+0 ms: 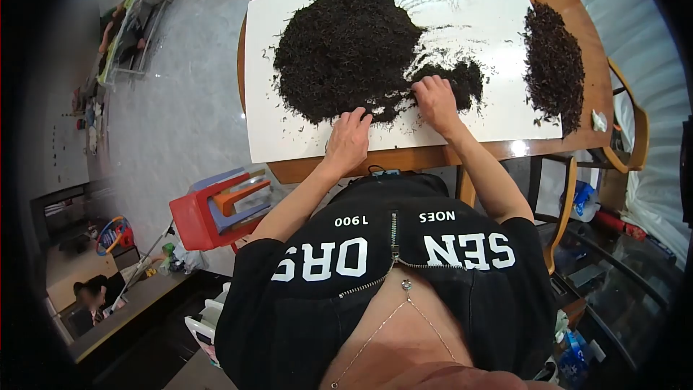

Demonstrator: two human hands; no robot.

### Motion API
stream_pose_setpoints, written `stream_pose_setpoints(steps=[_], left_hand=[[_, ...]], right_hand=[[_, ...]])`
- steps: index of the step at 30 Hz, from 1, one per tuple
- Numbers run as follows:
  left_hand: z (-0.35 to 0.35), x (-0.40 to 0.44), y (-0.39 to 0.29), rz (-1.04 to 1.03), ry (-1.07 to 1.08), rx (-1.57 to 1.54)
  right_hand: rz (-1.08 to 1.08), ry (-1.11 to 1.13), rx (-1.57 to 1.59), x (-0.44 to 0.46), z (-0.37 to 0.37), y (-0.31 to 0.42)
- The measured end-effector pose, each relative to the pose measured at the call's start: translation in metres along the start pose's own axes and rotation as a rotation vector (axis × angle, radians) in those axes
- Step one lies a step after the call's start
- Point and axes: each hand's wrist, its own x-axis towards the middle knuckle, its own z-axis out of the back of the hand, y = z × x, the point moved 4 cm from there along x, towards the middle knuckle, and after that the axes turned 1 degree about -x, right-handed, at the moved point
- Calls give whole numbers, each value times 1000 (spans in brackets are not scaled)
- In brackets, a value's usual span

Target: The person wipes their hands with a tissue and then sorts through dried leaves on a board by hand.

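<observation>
A pale, glossy floor (195, 79) is stretching across the left of a room, where a red stool (193, 217) is sitting near a wooden bench (317, 168). A broad white board (505, 112) is covering much of the bench and carrying a large, dark pile of thin shreds (346, 47) on its left half. A smaller dark heap (469, 83) is lying just to its right, and a third pile (554, 65) is straddling the board's right edge. A person in a black top (404, 209) is leaning in with both hands. The left hand (349, 140) is resting at the large pile's near edge, fingers loosely bent; the right hand (436, 105) is pressing curled fingertips into the smaller heap — whether either is gripping any shreds, one cannot tell.
</observation>
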Motion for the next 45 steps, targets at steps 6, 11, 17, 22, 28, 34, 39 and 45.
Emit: stream_pose_setpoints(steps=[6,11,17,22,28,34,39,45], left_hand=[[-17,18,-6,46,14,7],[-35,34,-12,-22,109,40],[-28,31,-30,-145,124,-66],[-10,15,-22,-102,-13,-181],[13,-20,5,106,-227,-110],[10,-85,43,238,-223,-44],[4,-127,43,290,-18,14],[-13,-125,40,230,202,67]], right_hand=[[-92,-64,106,-4,4,-18],[-193,-201,200,-5,14,-28],[-147,-137,133,6,28,-15],[13,6,60,4,9,-16],[-66,90,26,2,4,-32],[-32,-121,140,-8,25,-5],[-9,-129,291,-28,28,10],[-53,-93,336,-37,30,11]])
